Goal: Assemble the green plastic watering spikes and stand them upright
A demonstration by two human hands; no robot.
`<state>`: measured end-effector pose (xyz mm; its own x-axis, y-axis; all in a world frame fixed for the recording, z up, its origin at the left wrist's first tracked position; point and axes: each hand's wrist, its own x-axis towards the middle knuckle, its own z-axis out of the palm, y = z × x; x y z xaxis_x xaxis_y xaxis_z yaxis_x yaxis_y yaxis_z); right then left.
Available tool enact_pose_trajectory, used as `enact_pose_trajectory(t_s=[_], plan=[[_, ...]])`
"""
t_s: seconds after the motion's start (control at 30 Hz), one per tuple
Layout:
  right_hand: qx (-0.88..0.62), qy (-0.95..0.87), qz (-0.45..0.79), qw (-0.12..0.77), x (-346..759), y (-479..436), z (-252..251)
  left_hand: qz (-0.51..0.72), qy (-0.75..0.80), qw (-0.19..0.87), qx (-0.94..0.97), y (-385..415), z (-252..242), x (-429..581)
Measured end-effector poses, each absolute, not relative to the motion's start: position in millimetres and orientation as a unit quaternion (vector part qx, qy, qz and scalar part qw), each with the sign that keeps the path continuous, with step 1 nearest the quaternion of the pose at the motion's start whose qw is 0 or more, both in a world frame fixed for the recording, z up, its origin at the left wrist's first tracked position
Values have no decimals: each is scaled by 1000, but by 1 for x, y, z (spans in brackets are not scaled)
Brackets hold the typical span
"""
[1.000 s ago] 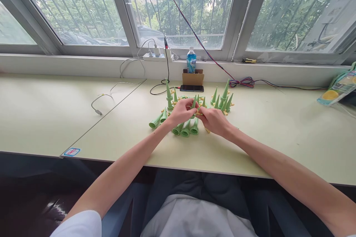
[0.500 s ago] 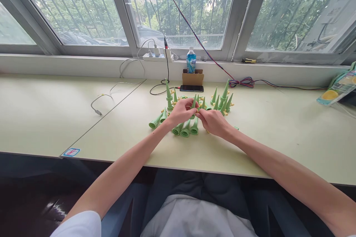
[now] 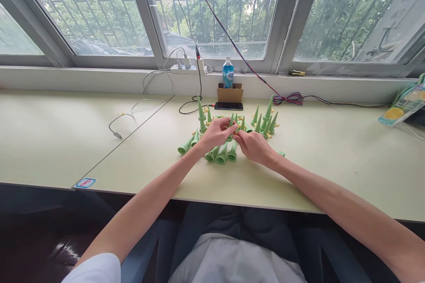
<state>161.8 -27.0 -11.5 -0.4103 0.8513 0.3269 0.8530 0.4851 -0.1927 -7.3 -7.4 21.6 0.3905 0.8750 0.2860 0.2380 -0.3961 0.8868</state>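
My left hand (image 3: pixel 216 133) is closed round a green plastic watering spike (image 3: pixel 231 120) whose pointed tip rises between thumb and fingers. Against it, my right hand (image 3: pixel 255 146) pinches at the spike's side; a small yellow piece seems to be there, mostly hidden by the fingertips. Several green spikes lie in front of the hands, such as this spike (image 3: pixel 221 158) with its threaded open end facing me. Others stand upright to the right, some stacked, with yellow valves on their sides, like this tall stacked spike (image 3: pixel 268 109). More stacked spikes (image 3: pixel 201 114) stand at the left.
Behind the spikes lie a phone (image 3: pixel 229 106) and a cardboard box (image 3: pixel 229 93), with a blue-labelled bottle (image 3: pixel 228 73). Coiled red and blue wires (image 3: pixel 292 98) rest at the back right. A white cable (image 3: pixel 117 134) lies to the left. A plastic package (image 3: pixel 396 112) sits far right.
Both hands stay nearly in place on the spike; the right fingers have shifted very slightly. The other spikes have not moved.
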Motion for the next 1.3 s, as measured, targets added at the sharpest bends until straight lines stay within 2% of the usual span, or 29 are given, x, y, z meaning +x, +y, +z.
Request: enact_pose_trajectory(t_s=[0.83, 1.3], plan=[[-472, -851, -54, 224, 153, -38, -7, 406, 351, 543, 645, -1, 19, -9], [-438, -856, -107, 255, 151, -39, -7, 397, 341, 578, 627, -4, 20, -7]])
